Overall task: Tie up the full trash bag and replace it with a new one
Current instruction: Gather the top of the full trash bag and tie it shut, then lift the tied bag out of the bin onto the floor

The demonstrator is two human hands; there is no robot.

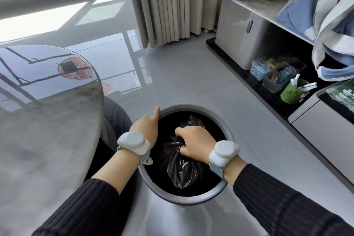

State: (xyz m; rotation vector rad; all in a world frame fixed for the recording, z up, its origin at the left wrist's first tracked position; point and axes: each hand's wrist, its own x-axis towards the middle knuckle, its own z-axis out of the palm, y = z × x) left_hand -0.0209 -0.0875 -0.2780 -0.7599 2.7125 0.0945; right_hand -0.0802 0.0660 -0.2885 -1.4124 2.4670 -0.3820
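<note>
while the right hand grips the trash bag neck directly above the bin, the left hand rests spread on its rim.

Single head-worn wide-angle view, steeply downward and forward, close above a floor bin; no second view

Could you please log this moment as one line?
right hand grips gathered black bag neck | left hand on bin rim | bag inside bin
</note>
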